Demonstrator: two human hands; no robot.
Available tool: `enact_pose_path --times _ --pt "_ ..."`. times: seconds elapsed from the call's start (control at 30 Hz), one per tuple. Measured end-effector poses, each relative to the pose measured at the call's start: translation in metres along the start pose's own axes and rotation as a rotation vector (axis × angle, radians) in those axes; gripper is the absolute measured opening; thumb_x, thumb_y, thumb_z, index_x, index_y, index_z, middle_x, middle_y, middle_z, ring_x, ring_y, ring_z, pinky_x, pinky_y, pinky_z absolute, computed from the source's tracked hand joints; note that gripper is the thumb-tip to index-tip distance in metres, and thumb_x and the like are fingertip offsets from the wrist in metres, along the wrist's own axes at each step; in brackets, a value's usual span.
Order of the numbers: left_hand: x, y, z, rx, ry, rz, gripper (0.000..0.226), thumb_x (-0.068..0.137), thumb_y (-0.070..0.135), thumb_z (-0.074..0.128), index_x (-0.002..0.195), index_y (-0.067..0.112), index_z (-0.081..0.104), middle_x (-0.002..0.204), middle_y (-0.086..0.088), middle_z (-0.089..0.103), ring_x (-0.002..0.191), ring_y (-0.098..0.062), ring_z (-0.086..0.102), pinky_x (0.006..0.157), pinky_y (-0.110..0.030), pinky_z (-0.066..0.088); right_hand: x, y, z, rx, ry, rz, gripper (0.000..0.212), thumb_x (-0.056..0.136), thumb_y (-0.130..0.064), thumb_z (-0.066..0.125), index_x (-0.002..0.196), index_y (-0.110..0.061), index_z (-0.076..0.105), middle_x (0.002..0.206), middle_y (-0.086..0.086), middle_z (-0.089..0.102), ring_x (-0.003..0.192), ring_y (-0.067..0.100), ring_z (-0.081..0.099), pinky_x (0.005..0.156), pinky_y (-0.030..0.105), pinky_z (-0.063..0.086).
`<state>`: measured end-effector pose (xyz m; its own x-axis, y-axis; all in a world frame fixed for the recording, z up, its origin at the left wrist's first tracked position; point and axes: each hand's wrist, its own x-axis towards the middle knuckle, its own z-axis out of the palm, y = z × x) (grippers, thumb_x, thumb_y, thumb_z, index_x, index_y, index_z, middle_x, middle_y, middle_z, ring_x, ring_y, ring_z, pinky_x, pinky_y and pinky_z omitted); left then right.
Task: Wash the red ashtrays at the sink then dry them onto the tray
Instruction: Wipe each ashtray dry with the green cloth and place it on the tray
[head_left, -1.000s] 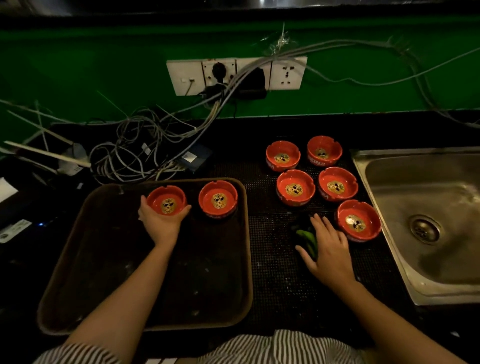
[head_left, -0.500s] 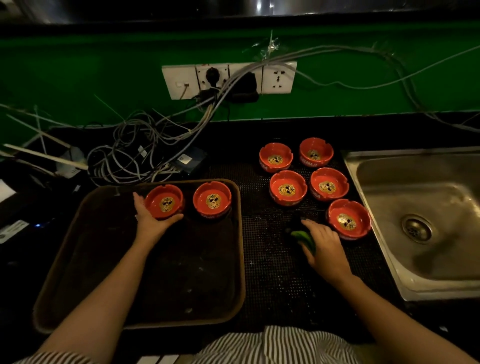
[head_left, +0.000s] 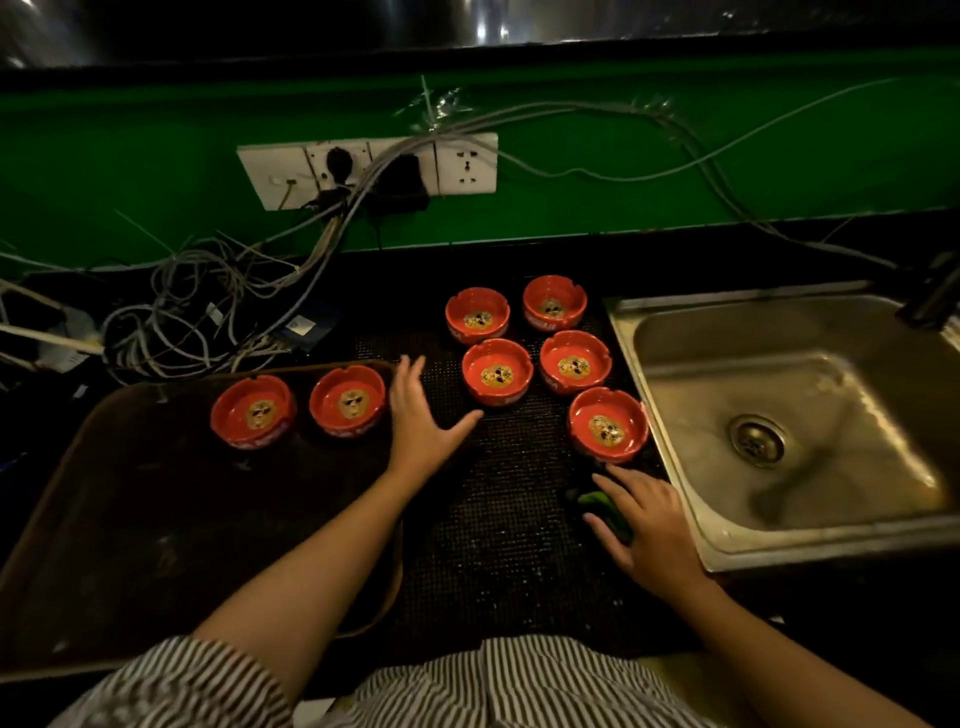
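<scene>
Two red ashtrays (head_left: 253, 411) (head_left: 348, 400) sit side by side at the far edge of the dark brown tray (head_left: 156, 519). Several more red ashtrays (head_left: 497, 372) stand on the black mat between the tray and the steel sink (head_left: 810, 415); the nearest one (head_left: 608, 425) is beside the sink rim. My left hand (head_left: 423, 421) hovers with fingers spread over the tray's right edge, holding nothing. My right hand (head_left: 647, 522) lies on a green scrub pad (head_left: 605, 512) on the mat, fingers curved over it.
A tangle of grey cables (head_left: 208, 312) lies behind the tray under a white socket strip (head_left: 369, 169) on the green wall. A dark tap (head_left: 935, 296) stands at the sink's far right corner. The black mat (head_left: 493, 545) covers the counter.
My left hand let go of the left ashtray on the tray and moved right toward the mat. My right hand stayed on the green pad, now nearer the sink.
</scene>
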<state>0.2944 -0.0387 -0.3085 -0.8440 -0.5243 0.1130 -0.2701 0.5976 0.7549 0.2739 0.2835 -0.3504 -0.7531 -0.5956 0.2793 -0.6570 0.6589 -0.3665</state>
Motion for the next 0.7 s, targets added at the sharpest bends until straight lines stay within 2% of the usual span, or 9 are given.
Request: enact_pose_path --times 0.07,0.17,0.3,0.4,0.5,0.7 --pt "0.008 0.017 0.025 -0.003 -0.086 -0.045 0.113 0.072 0.049 0.081 0.155 0.018 0.012 0.163 -0.007 0.002 0.150 -0.024 0.005 0.121 -0.045 0.017 0.000 0.002 0.001 0.015 0.012 0.005 0.045 0.089 -0.041 0.060 0.128 -0.019 0.061 0.133 0.001 0.056 0.117 0.023 0.054 0.092 0.047 0.043" --pt "0.023 0.035 0.056 -0.052 -0.130 -0.119 0.122 0.068 0.048 0.085 0.155 0.017 0.005 0.163 -0.011 0.002 0.149 -0.028 0.006 0.119 -0.044 0.016 0.000 0.005 0.004 0.012 0.025 -0.004 0.043 0.089 -0.037 0.055 0.126 -0.018 0.062 0.131 0.002 0.057 0.116 0.023 0.055 0.090 0.048 0.045" --pt "0.042 0.051 0.087 -0.005 -0.054 -0.244 0.130 0.059 0.049 0.089 0.154 0.011 0.009 0.162 -0.013 0.008 0.148 -0.032 0.009 0.121 -0.047 0.017 0.000 0.007 0.005 0.003 0.024 -0.009 0.043 0.086 -0.034 0.057 0.126 -0.018 0.062 0.130 0.003 0.058 0.116 0.022 0.055 0.091 0.045 0.045" --pt "0.044 0.053 0.096 -0.013 0.038 -0.302 0.123 0.060 0.036 0.092 0.153 0.013 0.015 0.159 -0.012 0.015 0.146 -0.032 0.016 0.118 -0.049 0.025 0.002 0.010 0.004 0.008 0.020 -0.012 0.043 0.086 -0.034 0.059 0.125 -0.018 0.062 0.130 0.003 0.059 0.116 0.022 0.055 0.092 0.043 0.045" --pt "0.038 0.048 0.094 -0.038 0.082 -0.282 0.124 0.056 0.030 0.094 0.152 0.019 0.017 0.155 -0.011 0.023 0.143 -0.031 0.023 0.114 -0.051 0.030 0.002 0.011 0.004 0.015 0.009 -0.012 0.043 0.086 -0.033 0.059 0.126 -0.018 0.062 0.129 0.004 0.058 0.116 0.022 0.055 0.092 0.043 0.046" --pt "-0.020 0.036 0.078 -0.059 0.062 -0.147 0.128 0.051 0.038 0.095 0.152 0.024 0.016 0.150 -0.009 0.031 0.140 -0.027 0.027 0.113 -0.047 0.029 0.002 0.009 -0.001 0.069 -0.005 -0.013 0.045 0.087 -0.030 0.056 0.130 -0.018 0.056 0.131 0.006 0.057 0.116 0.024 0.052 0.094 0.041 0.042"
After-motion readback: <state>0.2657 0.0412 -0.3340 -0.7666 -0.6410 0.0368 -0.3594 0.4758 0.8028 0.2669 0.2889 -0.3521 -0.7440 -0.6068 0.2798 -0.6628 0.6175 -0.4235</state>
